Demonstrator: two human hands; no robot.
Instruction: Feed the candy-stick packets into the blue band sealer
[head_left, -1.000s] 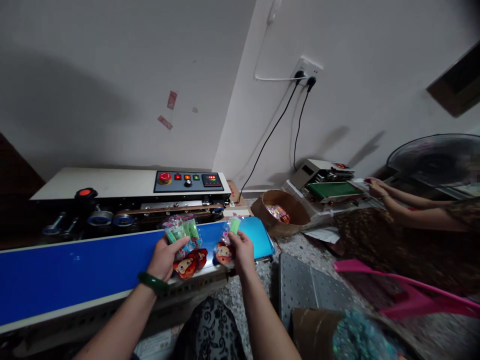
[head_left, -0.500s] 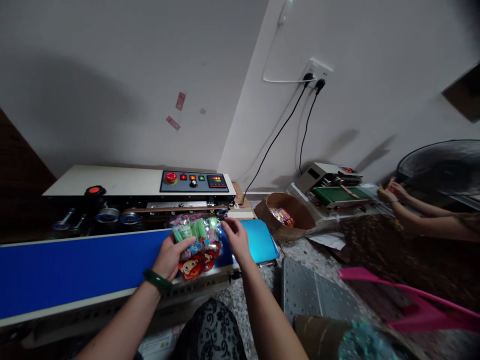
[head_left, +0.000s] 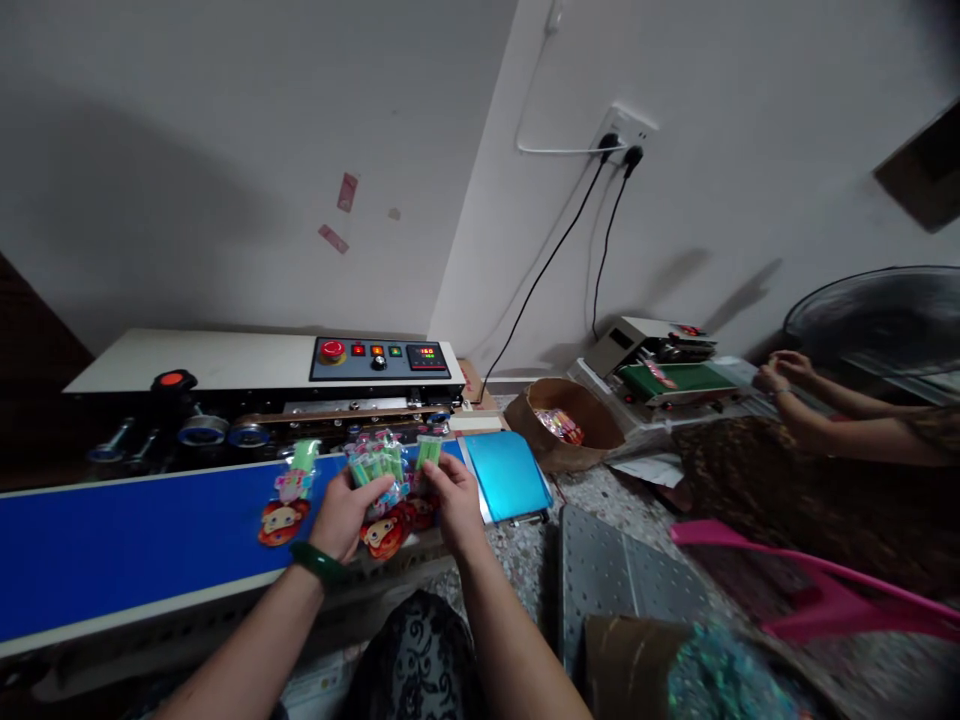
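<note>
My left hand (head_left: 343, 515) is closed on a bunch of small clear plastic packets (head_left: 381, 478) with green sticks and red-haired cartoon heads. Between the thumb and fingers of my right hand (head_left: 456, 500) is one green-topped packet (head_left: 428, 452), at the right side of the bunch. Another packet (head_left: 283, 515) lies on the blue conveyor belt (head_left: 150, 530), left of my left hand, its green end toward the sealing machine (head_left: 225, 365). Both hands are over the belt's right part. The lower part of the right-hand packet is hidden by fingers and other packets.
A blue sheet-metal chute (head_left: 510, 475) slopes at the belt's right end. Beyond it stands a brown box (head_left: 570, 455) with packets inside. A co-worker's hands (head_left: 780, 372) are near a second machine with a green belt (head_left: 697, 378). A grey perforated stool (head_left: 622, 570) and pink plastic piece (head_left: 810, 590) stand right.
A packet now lies on the belt left of my left hand, where bare belt showed before. My right hand has moved slightly left and pinches one packet apart from the bunch.
</note>
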